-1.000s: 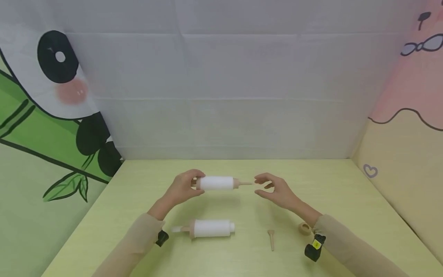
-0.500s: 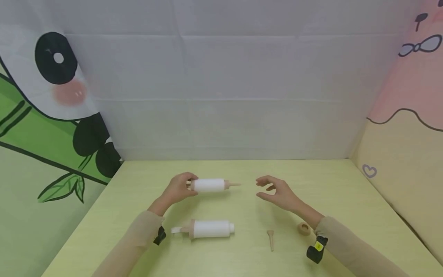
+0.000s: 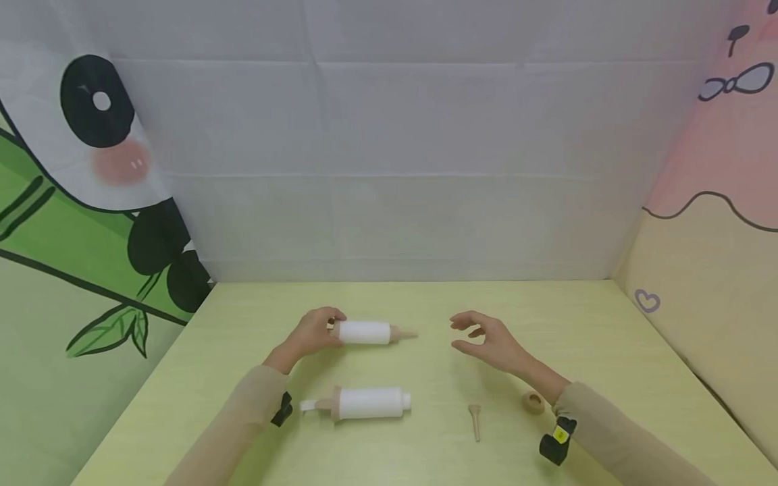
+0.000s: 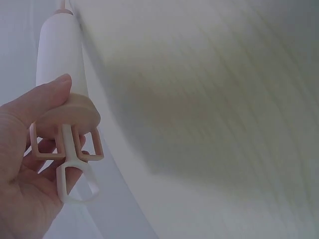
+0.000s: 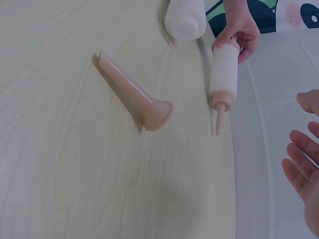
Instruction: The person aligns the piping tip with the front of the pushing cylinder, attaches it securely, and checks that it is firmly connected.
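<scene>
The head camera looks forward and down from above the table (image 3: 547, 317), a bit far, and sees both hands. The left wrist camera is very close behind the left hand (image 4: 25, 164) and looks along the white tube (image 4: 57, 50) it grips. The right wrist camera looks across the table toward that same tube (image 5: 223, 74), with the right hand (image 5: 306, 159) at its edge.

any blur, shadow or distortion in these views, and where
Head view: sharp, evenly lit, wide-angle bending at the edges; faint shadows under the two white syringes. Left wrist view: the table is motion-smeared with a broad dark shadow, while the left hand and syringe stay fairly crisp. Right wrist view: clear, the loose nozzle casts a soft shadow; the right hand is slightly soft.
</scene>
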`<state>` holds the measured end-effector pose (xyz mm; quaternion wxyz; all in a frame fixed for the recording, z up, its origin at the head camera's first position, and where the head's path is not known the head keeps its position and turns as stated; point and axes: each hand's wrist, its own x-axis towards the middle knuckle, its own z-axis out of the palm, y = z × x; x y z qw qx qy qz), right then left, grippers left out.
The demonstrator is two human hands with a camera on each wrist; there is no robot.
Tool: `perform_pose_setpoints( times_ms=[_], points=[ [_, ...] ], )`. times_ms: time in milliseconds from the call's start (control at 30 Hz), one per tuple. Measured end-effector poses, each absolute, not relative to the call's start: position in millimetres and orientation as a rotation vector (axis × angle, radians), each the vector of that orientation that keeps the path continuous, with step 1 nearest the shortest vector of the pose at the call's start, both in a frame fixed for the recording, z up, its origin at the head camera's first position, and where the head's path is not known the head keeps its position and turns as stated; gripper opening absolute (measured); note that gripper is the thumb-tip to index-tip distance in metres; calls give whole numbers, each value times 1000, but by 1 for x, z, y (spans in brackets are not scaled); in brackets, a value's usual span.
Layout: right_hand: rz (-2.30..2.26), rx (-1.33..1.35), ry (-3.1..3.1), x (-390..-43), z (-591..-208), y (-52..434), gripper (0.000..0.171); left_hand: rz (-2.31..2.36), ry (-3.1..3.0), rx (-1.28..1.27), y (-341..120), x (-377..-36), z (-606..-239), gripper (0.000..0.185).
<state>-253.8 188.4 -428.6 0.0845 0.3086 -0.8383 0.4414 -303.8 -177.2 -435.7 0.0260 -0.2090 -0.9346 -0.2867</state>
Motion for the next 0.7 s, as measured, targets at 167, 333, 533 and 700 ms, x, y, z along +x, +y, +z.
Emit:
perform_pose_setpoints(
  times_ms=[167,333,533,700],
  points=[
    [1314,905,-2517,-245,-419,185,37,-887,-2887,-628,-178,-306,-434,40],
    [1320,916,-2525,-230,-400,180,35,-852,-2916,-586,-178,-308,-433,41],
    [1323,926,-2520,-227,-397,180,33,-838,-2949,-553,-178,-313,-434,42],
    [1325,913,-2521,-228,-399,181,32,-826,-2964,-536,-178,-317,-437,43]
  ],
)
